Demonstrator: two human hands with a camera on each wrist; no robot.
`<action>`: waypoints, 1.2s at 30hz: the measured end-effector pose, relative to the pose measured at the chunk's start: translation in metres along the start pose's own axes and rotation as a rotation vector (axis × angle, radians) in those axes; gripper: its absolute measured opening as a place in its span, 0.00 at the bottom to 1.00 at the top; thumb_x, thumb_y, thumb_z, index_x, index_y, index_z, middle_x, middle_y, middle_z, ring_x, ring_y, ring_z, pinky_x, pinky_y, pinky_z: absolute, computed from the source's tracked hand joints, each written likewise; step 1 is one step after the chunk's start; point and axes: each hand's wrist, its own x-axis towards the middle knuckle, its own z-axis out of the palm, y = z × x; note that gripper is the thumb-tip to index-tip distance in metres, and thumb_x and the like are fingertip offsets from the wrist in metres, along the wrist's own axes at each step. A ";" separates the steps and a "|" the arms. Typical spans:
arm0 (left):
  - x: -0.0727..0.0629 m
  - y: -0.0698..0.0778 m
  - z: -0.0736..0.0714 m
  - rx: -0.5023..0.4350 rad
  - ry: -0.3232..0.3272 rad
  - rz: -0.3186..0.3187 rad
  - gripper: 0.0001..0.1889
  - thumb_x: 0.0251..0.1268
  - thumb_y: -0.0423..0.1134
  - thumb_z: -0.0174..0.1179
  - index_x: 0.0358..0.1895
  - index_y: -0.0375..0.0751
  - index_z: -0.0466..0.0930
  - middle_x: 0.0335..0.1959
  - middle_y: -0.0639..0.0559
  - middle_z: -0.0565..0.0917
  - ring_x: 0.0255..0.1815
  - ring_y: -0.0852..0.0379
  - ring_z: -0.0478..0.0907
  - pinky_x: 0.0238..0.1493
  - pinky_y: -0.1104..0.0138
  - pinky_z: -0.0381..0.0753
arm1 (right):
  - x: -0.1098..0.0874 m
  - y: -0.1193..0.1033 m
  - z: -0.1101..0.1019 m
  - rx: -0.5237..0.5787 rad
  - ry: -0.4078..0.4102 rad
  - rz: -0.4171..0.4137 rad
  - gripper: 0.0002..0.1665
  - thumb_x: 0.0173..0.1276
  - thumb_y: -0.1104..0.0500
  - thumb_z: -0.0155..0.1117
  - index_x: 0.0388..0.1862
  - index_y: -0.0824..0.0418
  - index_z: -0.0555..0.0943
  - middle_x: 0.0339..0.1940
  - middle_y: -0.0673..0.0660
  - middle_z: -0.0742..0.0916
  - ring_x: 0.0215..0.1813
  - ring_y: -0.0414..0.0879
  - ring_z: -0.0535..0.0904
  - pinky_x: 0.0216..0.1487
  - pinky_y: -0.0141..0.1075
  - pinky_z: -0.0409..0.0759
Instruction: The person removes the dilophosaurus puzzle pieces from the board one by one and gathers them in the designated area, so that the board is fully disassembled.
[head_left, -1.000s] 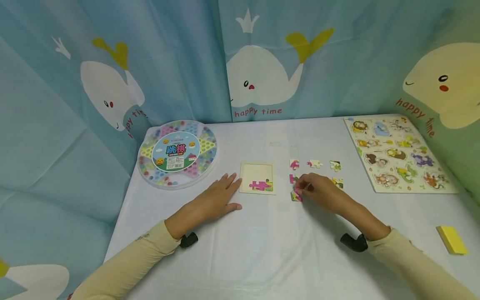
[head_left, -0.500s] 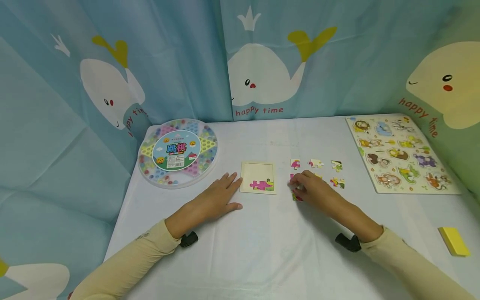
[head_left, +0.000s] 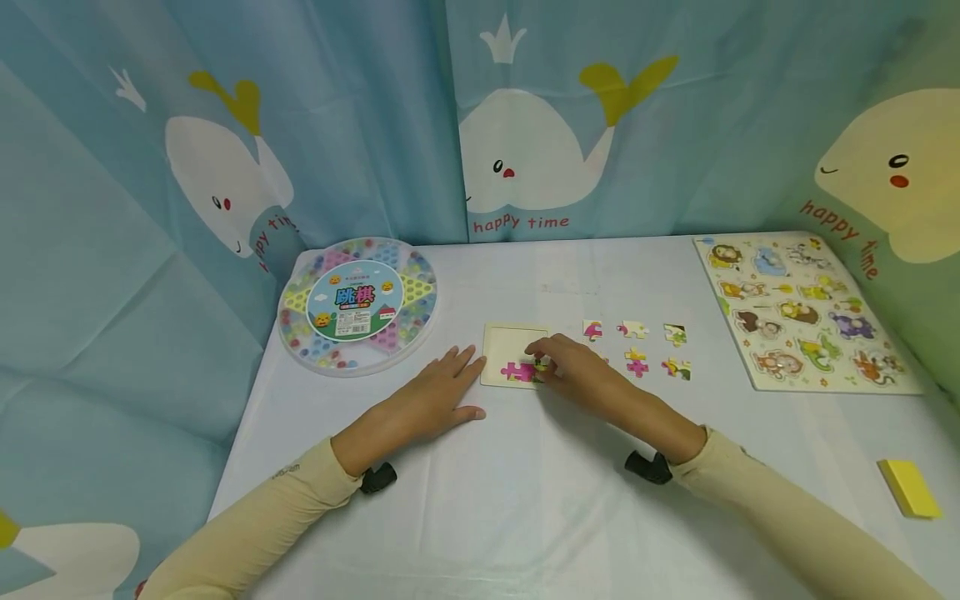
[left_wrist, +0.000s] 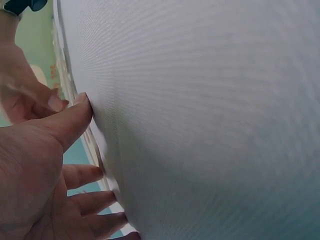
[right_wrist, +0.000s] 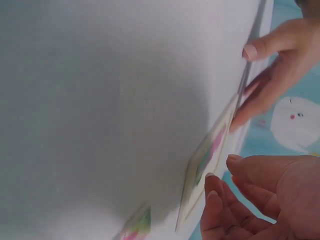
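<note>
My left hand [head_left: 438, 392] lies flat on the table in the head view, fingers spread and fingertips at the left edge of a square wooden puzzle board [head_left: 510, 339]. Joined pink and green jigsaw pieces [head_left: 513, 372] sit in the board's lower part. Over the board's right side, my right hand [head_left: 577, 375] has bent fingers, with thumb and forefinger close together beside those pieces. A gap shows between its thumb [right_wrist: 255, 169] and fingers in the right wrist view; whether they hold a piece is unclear. Loose jigsaw pieces [head_left: 636, 362] lie to the right, some hidden behind this hand.
A round marble-game box [head_left: 420, 333] stands at the back left. On the back right lies a wooden animal puzzle board [head_left: 806, 312]. A yellow block [head_left: 909, 488] is at the far right. Whale-print curtains [head_left: 360, 125] enclose the table [head_left: 480, 517].
My right hand has moved left from the loose pieces to the puzzle board, uncovering a yellow and pink piece. My left hand has stayed at the board's edge.
</note>
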 end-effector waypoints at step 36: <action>-0.001 0.000 -0.002 -0.022 0.013 0.015 0.43 0.80 0.57 0.58 0.86 0.39 0.53 0.87 0.38 0.51 0.87 0.36 0.46 0.84 0.44 0.54 | 0.012 -0.016 0.020 -0.227 -0.008 -0.005 0.16 0.70 0.69 0.72 0.55 0.68 0.83 0.48 0.63 0.83 0.48 0.53 0.83 0.55 0.44 0.87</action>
